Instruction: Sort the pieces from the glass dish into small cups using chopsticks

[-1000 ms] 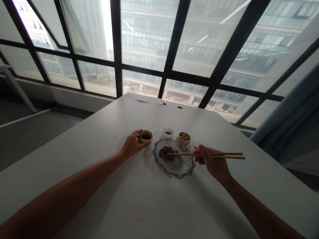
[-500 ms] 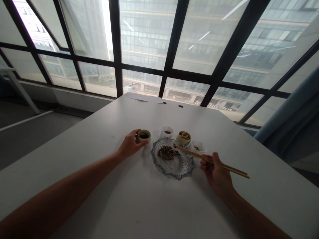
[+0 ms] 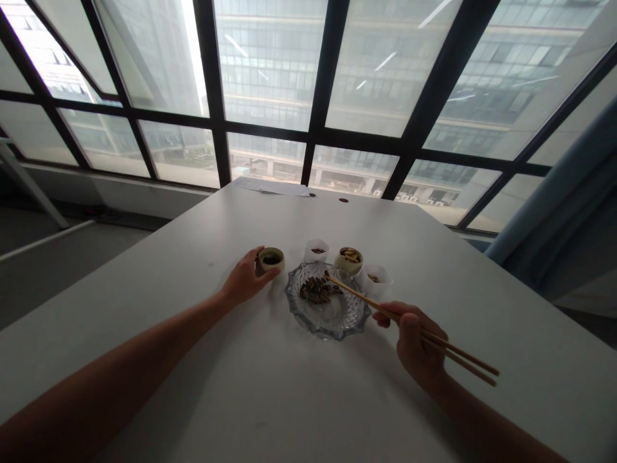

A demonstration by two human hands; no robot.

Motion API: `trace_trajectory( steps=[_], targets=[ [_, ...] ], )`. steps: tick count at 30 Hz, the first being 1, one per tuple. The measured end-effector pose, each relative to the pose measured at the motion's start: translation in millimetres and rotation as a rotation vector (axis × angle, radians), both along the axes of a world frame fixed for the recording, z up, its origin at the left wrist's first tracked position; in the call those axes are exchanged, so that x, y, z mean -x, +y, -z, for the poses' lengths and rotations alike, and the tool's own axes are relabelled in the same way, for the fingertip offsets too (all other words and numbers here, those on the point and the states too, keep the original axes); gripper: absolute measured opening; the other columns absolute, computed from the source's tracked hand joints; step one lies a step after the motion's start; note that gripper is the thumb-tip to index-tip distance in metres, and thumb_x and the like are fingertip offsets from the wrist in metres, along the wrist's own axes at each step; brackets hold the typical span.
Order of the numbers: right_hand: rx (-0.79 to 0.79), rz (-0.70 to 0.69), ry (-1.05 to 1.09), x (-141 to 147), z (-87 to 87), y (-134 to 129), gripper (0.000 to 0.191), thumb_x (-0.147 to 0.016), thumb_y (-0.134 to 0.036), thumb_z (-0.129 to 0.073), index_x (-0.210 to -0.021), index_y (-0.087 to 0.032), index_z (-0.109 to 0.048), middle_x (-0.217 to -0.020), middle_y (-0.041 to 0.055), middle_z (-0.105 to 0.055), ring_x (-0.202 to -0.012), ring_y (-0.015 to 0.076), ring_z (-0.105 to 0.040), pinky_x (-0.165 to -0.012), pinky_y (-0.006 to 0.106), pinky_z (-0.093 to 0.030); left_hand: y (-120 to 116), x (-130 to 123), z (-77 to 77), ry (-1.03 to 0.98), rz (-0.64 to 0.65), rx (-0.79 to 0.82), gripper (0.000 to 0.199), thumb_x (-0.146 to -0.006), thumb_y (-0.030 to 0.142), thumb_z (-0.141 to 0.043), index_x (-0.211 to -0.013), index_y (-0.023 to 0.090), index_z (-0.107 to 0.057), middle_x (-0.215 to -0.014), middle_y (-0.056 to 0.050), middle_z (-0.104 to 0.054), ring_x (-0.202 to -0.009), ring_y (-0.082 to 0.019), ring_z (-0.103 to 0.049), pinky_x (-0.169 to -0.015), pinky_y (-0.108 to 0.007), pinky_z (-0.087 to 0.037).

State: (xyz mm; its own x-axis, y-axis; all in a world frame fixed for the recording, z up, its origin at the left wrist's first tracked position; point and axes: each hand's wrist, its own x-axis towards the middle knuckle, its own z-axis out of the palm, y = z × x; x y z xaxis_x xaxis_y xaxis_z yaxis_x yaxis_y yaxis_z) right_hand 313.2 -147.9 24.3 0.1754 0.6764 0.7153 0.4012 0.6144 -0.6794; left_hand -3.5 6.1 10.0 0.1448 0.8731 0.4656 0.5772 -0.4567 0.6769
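Observation:
My left hand (image 3: 245, 279) is wrapped round a small pale green cup (image 3: 274, 262) with something dark inside, at the left of a glass plate (image 3: 332, 326). On that scalloped plate lies a pile of dark, seed-like pieces (image 3: 318, 290). My right hand (image 3: 418, 337) grips a pair of wooden chopsticks (image 3: 362, 297), closed together. Their tips are over the far part of the plate and seem to pinch one small dark piece (image 3: 326, 274); it is too small to name.
Behind the plate stand a white cup (image 3: 317, 252) with dark bits, a pale green cup (image 3: 348, 260) with yellowish pieces, and a white cup (image 3: 379, 278) with brownish bits. Papers (image 3: 274, 187) lie at the far edge of the white table (image 3: 260, 386), before the windows.
The chopsticks' tips have moved left over the plate, and their rear ends have swung lower. My left hand keeps its hold on the cup. The whole view has shifted slightly.

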Motion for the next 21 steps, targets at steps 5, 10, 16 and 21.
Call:
trace_trajectory(
  steps=[5, 10, 16, 21],
  targets=[
    [-0.092, -0.092, -0.176, -0.3, -9.0, -1.3, 0.032, -0.103, -0.045, -0.049, -0.102, -0.022, -0.071, -0.074, 0.0057, -0.071, -0.061, 0.0191, -0.067, -0.055, 0.030, -0.056, 0.7, 0.5, 0.6, 0.001, 0.005, -0.007, 0.070, -0.077, 0.052, -0.069, -0.132, 0.013, -0.053, -0.123, -0.016, -0.066, -0.110, -0.028, -0.064, -0.098, -0.045, -0.050],
    [-0.276, -0.185, -0.470, -2.9, -20.0, 1.1, 0.029, -0.104, -0.042, -0.049, -0.113, -0.023, -0.069, -0.079, 0.0070, -0.071, -0.067, 0.0204, -0.068, -0.058, 0.031, -0.056, 1.1, 0.5, 1.8, 0.009, 0.005, 0.007, 0.072, -0.078, 0.053, -0.068, -0.135, 0.013, -0.050, -0.128, -0.017, -0.064, -0.113, -0.029, -0.063, -0.100, -0.046, -0.049],
    [-0.390, -0.262, -0.838, -9.9, -28.9, 1.3, 0.031, -0.101, -0.044, -0.056, -0.119, -0.023, -0.068, -0.088, 0.0079, -0.074, -0.073, 0.0210, -0.070, -0.067, 0.032, -0.059, 3.3, 0.4, 4.5, 0.027, -0.006, -0.007, 0.070, -0.079, 0.054, -0.067, -0.134, 0.014, -0.050, -0.130, -0.017, -0.062, -0.117, -0.030, -0.061, -0.102, -0.047, -0.047],
    [-0.448, -0.265, -0.837, -6.7, -30.6, 0.9, 0.032, -0.102, -0.041, -0.054, -0.125, -0.022, -0.066, -0.087, 0.0084, -0.073, -0.073, 0.0207, -0.069, -0.066, 0.032, -0.059, 6.7, 1.4, 7.4, 0.088, -0.060, -0.114, 0.065, -0.077, 0.052, -0.070, -0.130, 0.016, -0.056, -0.124, -0.015, -0.059, -0.121, -0.032, -0.054, -0.108, -0.049, -0.042]
  ],
)
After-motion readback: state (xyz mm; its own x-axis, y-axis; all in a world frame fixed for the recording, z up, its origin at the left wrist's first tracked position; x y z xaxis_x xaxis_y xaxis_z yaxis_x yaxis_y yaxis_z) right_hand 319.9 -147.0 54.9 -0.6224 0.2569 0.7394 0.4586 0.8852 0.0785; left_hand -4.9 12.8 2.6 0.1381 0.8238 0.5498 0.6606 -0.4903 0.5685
